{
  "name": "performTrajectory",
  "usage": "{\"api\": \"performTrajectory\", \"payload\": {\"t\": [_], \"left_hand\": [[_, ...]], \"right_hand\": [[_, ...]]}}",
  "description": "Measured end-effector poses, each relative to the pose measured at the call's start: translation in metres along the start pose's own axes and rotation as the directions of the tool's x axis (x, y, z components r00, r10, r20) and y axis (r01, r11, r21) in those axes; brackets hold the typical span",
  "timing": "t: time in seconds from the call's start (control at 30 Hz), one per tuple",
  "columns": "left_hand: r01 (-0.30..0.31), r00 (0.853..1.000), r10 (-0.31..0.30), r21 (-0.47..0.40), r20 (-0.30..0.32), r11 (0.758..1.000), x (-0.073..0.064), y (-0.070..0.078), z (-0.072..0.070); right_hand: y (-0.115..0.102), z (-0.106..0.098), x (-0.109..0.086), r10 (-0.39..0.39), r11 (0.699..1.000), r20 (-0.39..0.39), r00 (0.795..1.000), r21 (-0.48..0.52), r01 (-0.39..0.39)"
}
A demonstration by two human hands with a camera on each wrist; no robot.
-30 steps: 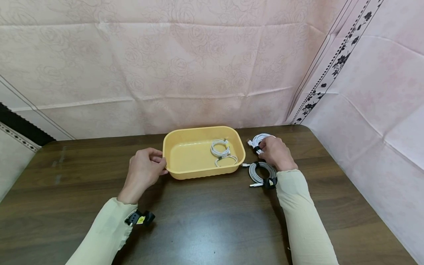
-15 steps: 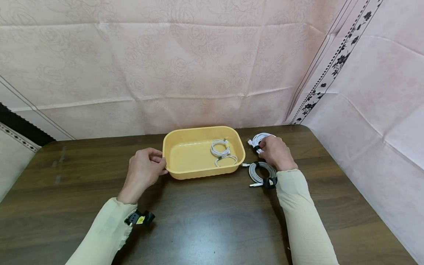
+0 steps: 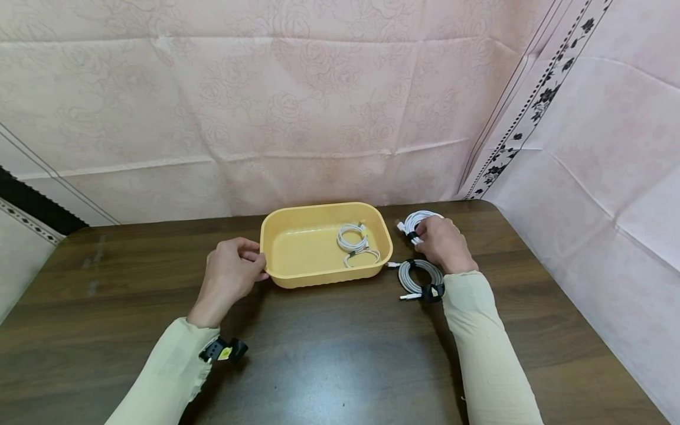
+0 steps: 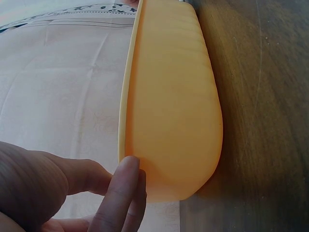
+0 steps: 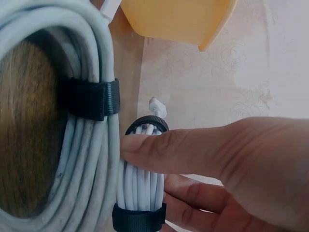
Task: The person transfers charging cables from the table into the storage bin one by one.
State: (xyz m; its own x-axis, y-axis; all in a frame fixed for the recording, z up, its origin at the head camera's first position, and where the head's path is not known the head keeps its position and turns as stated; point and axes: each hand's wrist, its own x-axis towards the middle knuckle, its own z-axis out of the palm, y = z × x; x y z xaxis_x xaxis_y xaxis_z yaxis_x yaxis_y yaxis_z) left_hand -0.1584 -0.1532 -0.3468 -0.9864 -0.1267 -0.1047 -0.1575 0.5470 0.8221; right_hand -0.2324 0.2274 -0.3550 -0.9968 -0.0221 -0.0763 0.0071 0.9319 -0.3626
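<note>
A yellow plastic tub (image 3: 298,276) stands on the table, with two small white coiled cables (image 3: 352,238) lying inside at its right. At the tub's left end, the bent fingers of my left hand (image 3: 231,271) hold the rim; the left wrist view shows a fingertip over the tub wall (image 4: 174,106). My right hand (image 3: 443,242) pinches a white cable coil (image 3: 414,222), bound with black straps, to the right of the tub. Nearer to me lies a grey-white cable coil (image 3: 408,277) with a black strap; it looms large at left in the right wrist view.
The brown wooden table (image 3: 329,354) has its back edge against a pink floral cloth (image 3: 297,118). Another patterned cloth (image 3: 600,177) hangs along the right side. A black strap with a small device (image 3: 225,350) sits at the left wrist.
The white cable coil in my right hand has tilted up slightly at its far side. My left hand and the tub have hardly moved.
</note>
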Motion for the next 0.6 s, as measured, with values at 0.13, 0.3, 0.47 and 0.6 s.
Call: {"api": "performTrajectory", "payload": {"t": [0.13, 0.3, 0.47, 0.6], "left_hand": [[0.002, 1.000, -0.002, -0.005, 0.002, 1.000, 0.0002, 0.0001, 0.0006], [0.005, 1.000, -0.004, -0.010, 0.004, 1.000, 0.0007, 0.0003, 0.0007], [-0.006, 1.000, 0.006, -0.003, 0.002, 1.000, 0.0007, 0.0002, 0.0010], [-0.008, 1.000, 0.008, 0.000, -0.003, 1.000, 0.0004, -0.0001, 0.0007]], "right_hand": [[-0.0005, -0.0004, -0.0008, -0.004, 1.000, -0.015, 1.000, -0.001, 0.004], [-0.0022, -0.0018, -0.0021, -0.009, 1.000, -0.034, 0.999, -0.004, 0.009], [-0.0034, -0.0023, -0.0031, -0.008, 1.000, -0.044, 0.999, -0.001, 0.008], [-0.0049, -0.0030, -0.0046, -0.009, 1.000, -0.054, 0.998, 0.000, 0.009]]}}
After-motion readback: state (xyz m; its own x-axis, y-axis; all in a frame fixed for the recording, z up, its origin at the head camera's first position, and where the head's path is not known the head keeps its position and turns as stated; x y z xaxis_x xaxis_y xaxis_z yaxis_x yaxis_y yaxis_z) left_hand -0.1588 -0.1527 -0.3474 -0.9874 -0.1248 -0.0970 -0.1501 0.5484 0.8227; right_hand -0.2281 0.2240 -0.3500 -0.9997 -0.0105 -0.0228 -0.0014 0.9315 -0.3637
